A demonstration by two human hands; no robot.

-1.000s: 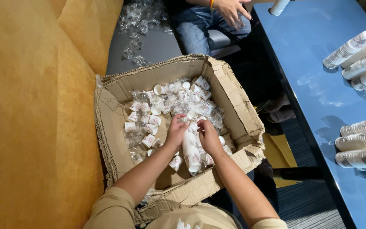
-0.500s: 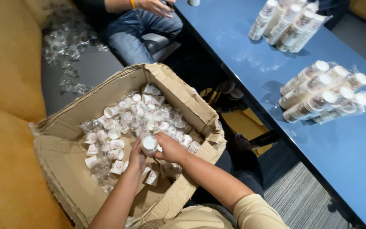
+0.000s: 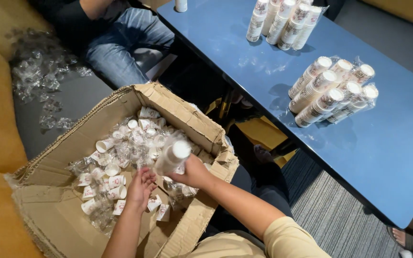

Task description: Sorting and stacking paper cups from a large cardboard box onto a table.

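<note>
Head view. The right hand (image 3: pixel 194 173), at lower centre of the frame, has its fingers closed around a wrapped stack of paper cups (image 3: pixel 172 156), held tilted over the near right corner of the cardboard box (image 3: pixel 187 114). The left hand (image 3: pixel 140 187) sits just left of it inside the box, fingers loosely spread and resting among the loose cups (image 3: pixel 115 180); it grips nothing that can be made out.

Progress, as a judgement: several stacks are already assembled. One wrapped bundle of stacks (image 3: pixel 333 91) lies at centre right on the blue surface (image 3: pixel 388 143), and a second group of stacks (image 3: pixel 283 21) lies at the top centre. A large quantity of single cups and clear wrappers remains in the box, so the greater part of the work appears outstanding.

Obscured items: crumpled clear wrappers (image 3: pixel 39 71) lie at upper left on the grey seat. Another person, seen only as a jeans-clad leg (image 3: pixel 120 40), is cut off at the top edge. The box floor is hidden beneath its contents. Whether the held stack is fully sleeved cannot be determined.
</note>
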